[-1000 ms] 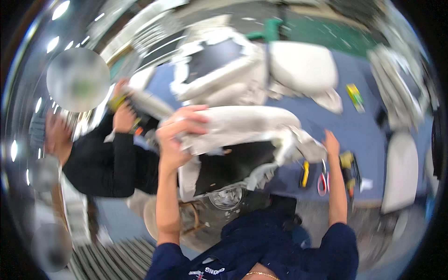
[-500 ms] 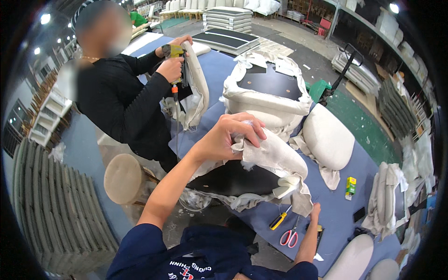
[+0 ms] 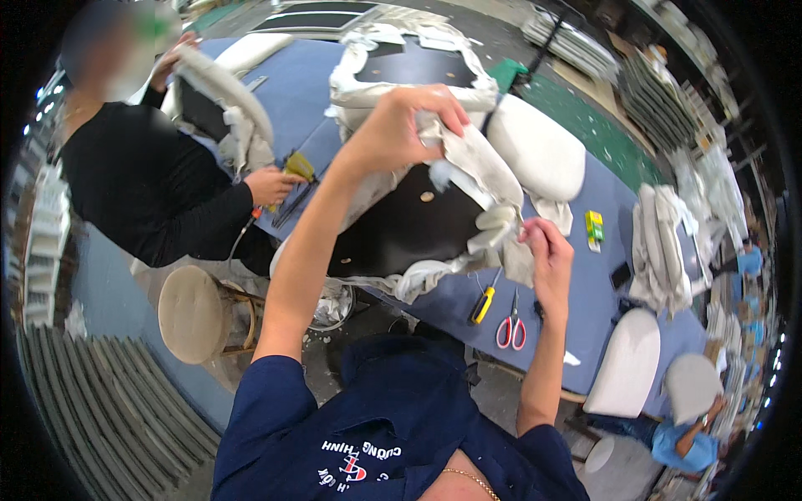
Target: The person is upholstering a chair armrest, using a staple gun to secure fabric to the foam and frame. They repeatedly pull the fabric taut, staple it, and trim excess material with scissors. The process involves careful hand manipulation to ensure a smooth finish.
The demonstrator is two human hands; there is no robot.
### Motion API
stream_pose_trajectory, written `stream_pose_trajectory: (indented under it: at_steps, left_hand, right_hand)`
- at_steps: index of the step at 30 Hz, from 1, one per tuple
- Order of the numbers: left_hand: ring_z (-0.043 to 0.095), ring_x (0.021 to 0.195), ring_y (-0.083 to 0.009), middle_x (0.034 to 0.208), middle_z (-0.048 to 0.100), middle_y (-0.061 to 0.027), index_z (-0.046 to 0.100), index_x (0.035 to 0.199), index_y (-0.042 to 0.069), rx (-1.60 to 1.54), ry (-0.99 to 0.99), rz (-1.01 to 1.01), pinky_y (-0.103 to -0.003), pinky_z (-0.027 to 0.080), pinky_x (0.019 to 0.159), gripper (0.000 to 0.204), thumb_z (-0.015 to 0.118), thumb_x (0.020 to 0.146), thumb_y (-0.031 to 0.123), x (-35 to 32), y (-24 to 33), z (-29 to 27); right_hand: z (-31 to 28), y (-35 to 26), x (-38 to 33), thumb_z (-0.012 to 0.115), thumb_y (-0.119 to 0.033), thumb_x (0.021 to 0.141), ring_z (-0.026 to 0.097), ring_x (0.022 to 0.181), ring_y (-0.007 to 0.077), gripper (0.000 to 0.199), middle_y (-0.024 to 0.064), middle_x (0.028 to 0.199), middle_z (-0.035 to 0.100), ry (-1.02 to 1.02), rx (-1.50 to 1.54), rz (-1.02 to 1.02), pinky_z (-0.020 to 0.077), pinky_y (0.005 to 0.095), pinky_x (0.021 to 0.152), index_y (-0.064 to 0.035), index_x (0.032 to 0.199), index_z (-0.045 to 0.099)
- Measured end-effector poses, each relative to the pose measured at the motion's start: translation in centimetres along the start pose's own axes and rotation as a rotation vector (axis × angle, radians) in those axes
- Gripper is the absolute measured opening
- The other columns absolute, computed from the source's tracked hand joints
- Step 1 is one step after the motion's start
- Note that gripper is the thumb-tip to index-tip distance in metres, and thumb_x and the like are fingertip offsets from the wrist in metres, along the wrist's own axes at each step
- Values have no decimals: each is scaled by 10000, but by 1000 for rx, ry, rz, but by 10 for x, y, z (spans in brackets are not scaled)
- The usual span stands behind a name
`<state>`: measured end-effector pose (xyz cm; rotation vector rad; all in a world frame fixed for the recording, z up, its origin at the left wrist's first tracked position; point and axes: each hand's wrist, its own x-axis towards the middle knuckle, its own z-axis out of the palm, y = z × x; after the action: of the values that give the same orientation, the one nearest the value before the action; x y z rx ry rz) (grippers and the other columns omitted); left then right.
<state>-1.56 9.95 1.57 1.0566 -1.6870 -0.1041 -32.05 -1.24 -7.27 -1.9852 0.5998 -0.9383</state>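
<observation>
In the head view, holding a padded piece (image 3: 405,219) before the body, tilted, its black panel (image 3: 393,238) turned toward the camera. To be found partly over the blue table (image 3: 614,192) and partly beyond its near edge; cannot tell how much is resting there. With the left hand (image 3: 397,125), gripping the beige cloth (image 3: 489,163) at the far edge, fingers bent closed over the border. With the right hand (image 3: 550,260), pinching the same cloth near the right corner, thumb and fingers brought together; too small for judging how firmly.

For handling this border well, better to pull evenly from both grips, not sharply from one alone. At the corner, advisable to smooth the cloth little by little, making small flat folds and not one thick lump. Should tuck down the white tuft (image 3: 440,175) beside the left fingers, and mind the pale roll (image 3: 494,224) by the corner, likely to make a bulge if trapped. Better also to bring more of the piece onto the table for support, after first moving aside the scissors (image 3: 511,331) and the yellow-handled screwdriver (image 3: 483,306), lying just below that corner.
</observation>
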Motion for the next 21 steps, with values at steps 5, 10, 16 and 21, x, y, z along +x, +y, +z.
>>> stream_pose_trajectory:
  at_steps: [5, 10, 16, 21]
  left_hand:
    - [672, 975, -222, 999, 730, -108, 710, 864, 7, 38, -39, -46, -333, 502, 916, 200, 761, 682, -59, 13, -7, 5]
    - [673, 985, -220, 1008, 732, -107, 708, 865, 7, 44, -46, -59, -334, 502, 921, 190, 742, 690, -60, 14, -5, 10]
    - [673, 980, -226, 1023, 730, -101, 702, 885, 15, 53, -30, -27, -337, 507, 915, 216, 753, 685, -47, 3, 7, 9]
    - [673, 973, -231, 1015, 726, -105, 702, 890, 22, 71, -11, 6, -347, 512, 908, 225, 770, 681, -24, -2, 18, 7]
  right_hand:
    - [29, -57, 7, 677, -211, 957, 549, 566, 225, 267, 143, 670, 614, -20, -240, -103, 437, 332, 569, 25, 832, 683]
    - [52, -60, 18, 700, -278, 943, 506, 493, 270, 357, 181, 599, 548, 81, -309, -86, 388, 389, 516, 23, 757, 651]
    - [77, -65, 25, 714, -261, 941, 497, 497, 258, 326, 190, 602, 562, 163, -218, -50, 402, 378, 530, 33, 803, 681]
    - [87, -66, 24, 735, -229, 928, 471, 498, 227, 297, 183, 602, 564, 276, -134, -83, 402, 362, 529, 40, 808, 693]
